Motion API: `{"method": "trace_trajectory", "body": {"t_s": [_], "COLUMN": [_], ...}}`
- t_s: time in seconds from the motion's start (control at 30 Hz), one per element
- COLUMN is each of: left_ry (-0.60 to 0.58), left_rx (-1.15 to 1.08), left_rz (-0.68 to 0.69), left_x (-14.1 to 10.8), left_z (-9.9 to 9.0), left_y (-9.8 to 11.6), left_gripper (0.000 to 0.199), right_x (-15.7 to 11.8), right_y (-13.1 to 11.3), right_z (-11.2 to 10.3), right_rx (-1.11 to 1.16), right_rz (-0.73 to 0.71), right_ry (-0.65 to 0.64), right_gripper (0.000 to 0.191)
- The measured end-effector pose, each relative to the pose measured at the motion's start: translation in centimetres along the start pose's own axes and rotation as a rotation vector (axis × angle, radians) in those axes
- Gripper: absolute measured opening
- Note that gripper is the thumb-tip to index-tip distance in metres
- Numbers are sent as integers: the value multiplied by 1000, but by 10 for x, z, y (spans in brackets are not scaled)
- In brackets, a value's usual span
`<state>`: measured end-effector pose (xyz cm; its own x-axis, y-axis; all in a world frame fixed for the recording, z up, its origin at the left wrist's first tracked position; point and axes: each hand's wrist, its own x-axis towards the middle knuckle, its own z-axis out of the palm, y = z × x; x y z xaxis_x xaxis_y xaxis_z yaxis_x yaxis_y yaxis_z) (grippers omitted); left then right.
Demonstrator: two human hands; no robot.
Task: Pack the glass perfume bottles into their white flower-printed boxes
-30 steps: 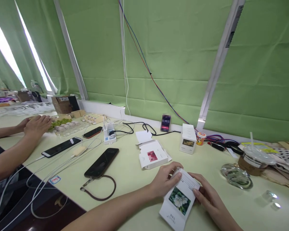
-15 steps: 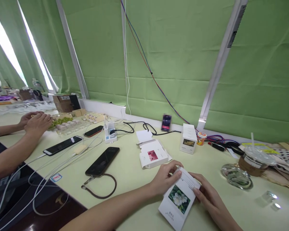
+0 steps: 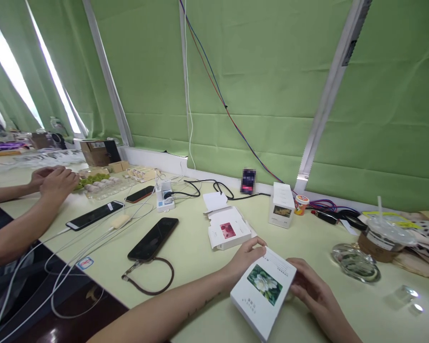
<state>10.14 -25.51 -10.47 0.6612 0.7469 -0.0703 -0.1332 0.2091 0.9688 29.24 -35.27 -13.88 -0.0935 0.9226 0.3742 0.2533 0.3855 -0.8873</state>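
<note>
A white box (image 3: 250, 300) with a picture of a white flower on green leaves is tilted up in front of me. My left hand (image 3: 248, 259) grips its far left edge, the fingers partly hidden behind it. My right hand (image 3: 311, 290) curls round the right edge with its thumb beside the box; its fingertips are partly out of sight. Just beyond my left hand lies an opened white carton (image 3: 232, 238) with a pink-red picture and its flaps spread.
White boxes (image 3: 281, 212) stand near the wall beside an orange-lidded tub (image 3: 301, 205). A glass dish (image 3: 355, 262) and a cup with a straw (image 3: 382, 240) are at right. Leftward are phones (image 3: 153, 238), a power strip (image 3: 164, 197), cables and another person's hands (image 3: 57, 181).
The flower box has tipped, so its near and lower side edges show more. My right thumb has come off its front face. My left thumb has shifted to the top edge.
</note>
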Motion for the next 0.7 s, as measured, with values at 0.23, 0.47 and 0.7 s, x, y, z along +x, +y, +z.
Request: {"method": "trace_trajectory", "body": {"t_s": [0.23,0.47,0.7], "left_ry": [13,-8,-22], "left_rx": [38,213,383], "left_rz": [-100,-121,352], "left_x": [1,-4,-12], "left_z": [-1,2,3], "left_y": [-8,-11,-1], "left_gripper": [36,65,62], "right_x": [-9,-4,6], "right_y": [1,2,6], "right_z": [5,0,17], "right_rx": [-458,-190,365], "right_rz": [-225,25,251], "right_ry": [171,232,317], "right_gripper": [58,28,53]}}
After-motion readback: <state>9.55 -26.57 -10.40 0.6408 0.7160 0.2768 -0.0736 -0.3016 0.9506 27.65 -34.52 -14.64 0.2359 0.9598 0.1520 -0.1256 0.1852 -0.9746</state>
